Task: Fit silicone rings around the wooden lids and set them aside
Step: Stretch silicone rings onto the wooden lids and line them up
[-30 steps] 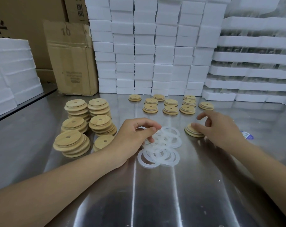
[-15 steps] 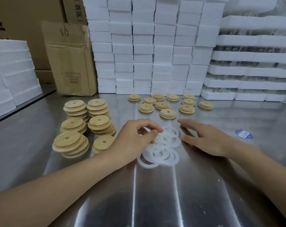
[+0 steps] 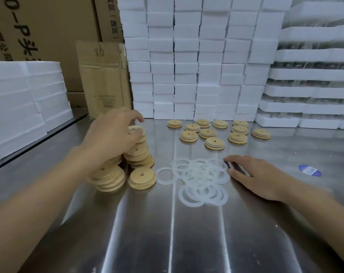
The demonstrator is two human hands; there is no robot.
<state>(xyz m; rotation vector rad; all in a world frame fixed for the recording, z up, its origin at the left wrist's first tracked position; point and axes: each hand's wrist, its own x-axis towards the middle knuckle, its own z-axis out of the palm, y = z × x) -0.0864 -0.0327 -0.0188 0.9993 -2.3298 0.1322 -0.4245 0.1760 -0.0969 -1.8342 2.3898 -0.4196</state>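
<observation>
Brushed steel counter point(image 3: 187, 233), glare-streaked, backed by stacked white foam blocks point(image 3: 187, 66) and cardboard boxes point(image 3: 102, 79); translucent silicone rings point(image 3: 198, 178) lie heaped, overlapping, at its centre; round wooden lids point(image 3: 141, 178), each with a hole, stand stacked just left; ringed lids point(image 3: 214, 143) lie spread behind; left hand point(image 3: 112, 136) curls over a stack, blurred, grasp uncertain; right hand point(image 3: 260, 176) lies flat, fingers point(image 3: 234, 172) straight, touching the heap's edge.

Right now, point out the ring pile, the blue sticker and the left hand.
ring pile point(image 3: 199, 173), head view, middle of the heap.
blue sticker point(image 3: 309, 170), head view, its centre.
left hand point(image 3: 112, 133), head view, back of the hand.
</observation>
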